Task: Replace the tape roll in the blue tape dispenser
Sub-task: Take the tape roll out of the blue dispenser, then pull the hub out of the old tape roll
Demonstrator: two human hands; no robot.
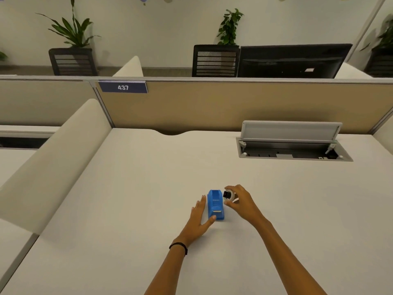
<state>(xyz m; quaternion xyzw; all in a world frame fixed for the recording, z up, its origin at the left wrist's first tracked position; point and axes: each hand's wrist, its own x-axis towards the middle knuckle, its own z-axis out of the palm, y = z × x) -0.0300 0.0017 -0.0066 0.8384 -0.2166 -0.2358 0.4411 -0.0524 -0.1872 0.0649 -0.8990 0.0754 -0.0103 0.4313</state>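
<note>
Blue dispenser (215, 204) stands on the worktop (148, 188) toward the near edge, well clear of both sides. Left hand (200, 218) lies open and flat against its left side, thumb at the front end, gripping nothing; judged to be bracing it against sliding. Right hand (238, 201) pinches the roll (229, 195) between fingertips and thumb, just beside the dispenser's right rear, its dark core facing the cradle, probably for insertion. Cradle appears empty. An open cable hatch (293, 145) sits at the far right, well apart. Nothing obstructs.
</note>
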